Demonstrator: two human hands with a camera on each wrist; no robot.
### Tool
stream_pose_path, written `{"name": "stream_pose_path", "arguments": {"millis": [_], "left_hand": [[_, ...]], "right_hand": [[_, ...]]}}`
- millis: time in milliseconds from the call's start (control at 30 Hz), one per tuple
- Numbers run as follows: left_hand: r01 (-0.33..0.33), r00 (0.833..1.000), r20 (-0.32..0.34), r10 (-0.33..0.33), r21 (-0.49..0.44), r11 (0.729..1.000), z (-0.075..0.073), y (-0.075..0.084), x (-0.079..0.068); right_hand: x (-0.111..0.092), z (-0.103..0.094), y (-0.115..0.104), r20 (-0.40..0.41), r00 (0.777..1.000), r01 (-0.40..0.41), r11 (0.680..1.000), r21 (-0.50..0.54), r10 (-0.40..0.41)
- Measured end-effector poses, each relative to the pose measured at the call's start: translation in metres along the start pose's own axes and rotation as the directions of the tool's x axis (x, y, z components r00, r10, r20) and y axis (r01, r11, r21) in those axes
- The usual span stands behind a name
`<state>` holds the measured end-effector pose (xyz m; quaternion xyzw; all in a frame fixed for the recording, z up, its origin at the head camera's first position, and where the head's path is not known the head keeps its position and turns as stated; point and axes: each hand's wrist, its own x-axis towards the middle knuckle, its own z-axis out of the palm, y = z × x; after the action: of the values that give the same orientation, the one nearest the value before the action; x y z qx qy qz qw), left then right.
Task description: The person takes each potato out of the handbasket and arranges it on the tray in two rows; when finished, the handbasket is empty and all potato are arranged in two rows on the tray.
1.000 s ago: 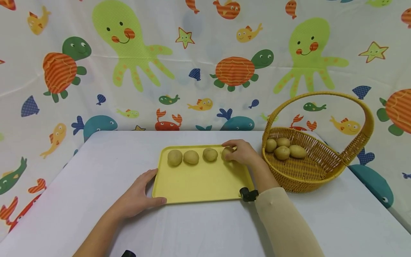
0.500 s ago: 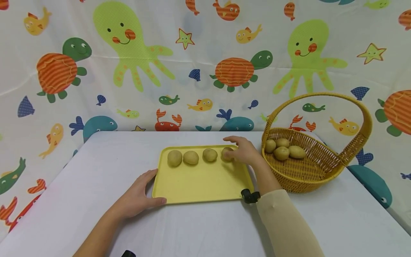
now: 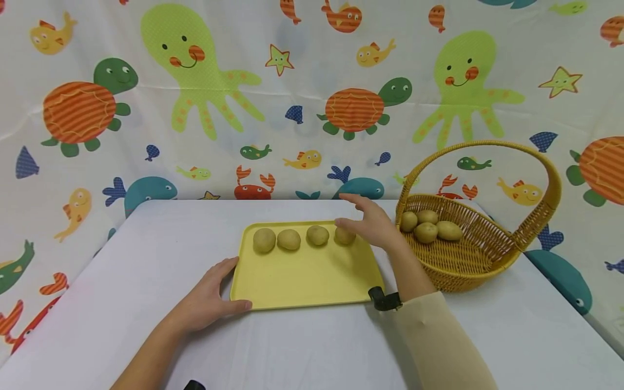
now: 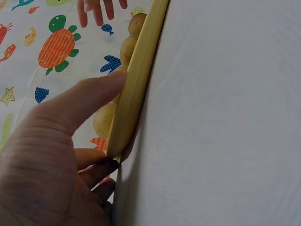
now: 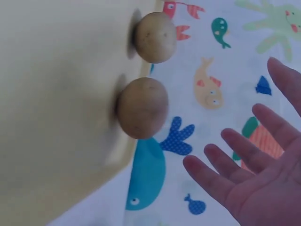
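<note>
A yellow tray point(image 3: 302, 279) lies on the white table. Along its far side sits a row of several potatoes, from the leftmost potato point(image 3: 264, 240) to the rightmost potato point(image 3: 344, 238). My left hand point(image 3: 207, 299) holds the tray's near left corner, thumb on the front edge and fingers along the left side; the left wrist view shows the thumb point(image 4: 89, 96) against the rim. Above the rightmost potato is my right hand point(image 3: 374, 225), holding nothing. In the right wrist view its fingers point(image 5: 240, 155) are spread, apart from the nearer potato point(image 5: 142, 109).
Right of the tray stands a wicker basket point(image 3: 463, 260) with a tall arched handle. Several potatoes point(image 3: 448, 231) lie in its left part. A patterned cloth point(image 3: 312, 65) hangs behind the table. A black strap point(image 3: 385, 300) circles the right wrist.
My right hand has let go of the rightmost potato and risen, its fingers spreading. That potato stays on the tray at the row's right end. The left hand stays at the tray's corner.
</note>
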<state>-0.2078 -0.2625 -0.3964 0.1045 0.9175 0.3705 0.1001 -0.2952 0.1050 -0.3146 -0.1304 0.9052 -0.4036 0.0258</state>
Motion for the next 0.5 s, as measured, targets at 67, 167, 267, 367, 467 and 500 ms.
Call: {"name": "stream_pose_path", "arguments": {"millis": [67, 167, 267, 367, 467, 500], "left_hand": [[-0.004, 1.0, 0.0, 0.004, -0.003, 1.0, 0.0, 0.0, 0.0], [0.002, 1.0, 0.004, -0.002, -0.002, 1.0, 0.0, 0.0, 0.0], [-0.011, 1.0, 0.001, 0.011, -0.001, 1.0, 0.0, 0.0, 0.0], [-0.035, 0.999, -0.006, 0.035, 0.002, 0.999, 0.0, 0.0, -0.001], [-0.046, 0.999, -0.008, 0.046, 0.001, 0.999, 0.0, -0.001, -0.001], [-0.044, 0.999, -0.006, 0.044, -0.001, 0.999, 0.001, -0.001, -0.001]], "right_hand": [[-0.003, -0.005, -0.004, 0.005, 1.0, 0.013, 1.0, -0.002, -0.013], [-0.008, -0.013, -0.009, 0.011, 1.0, 0.022, 1.0, 0.017, -0.022], [-0.012, -0.019, -0.013, 0.01, 0.999, 0.032, 0.999, 0.037, -0.033], [-0.017, -0.025, -0.015, 0.009, 0.999, 0.051, 0.997, 0.057, -0.052], [-0.02, -0.029, -0.017, -0.007, 0.997, 0.071, 0.996, 0.062, -0.071], [-0.022, -0.031, -0.017, -0.015, 0.997, 0.075, 0.995, 0.064, -0.074]]}}
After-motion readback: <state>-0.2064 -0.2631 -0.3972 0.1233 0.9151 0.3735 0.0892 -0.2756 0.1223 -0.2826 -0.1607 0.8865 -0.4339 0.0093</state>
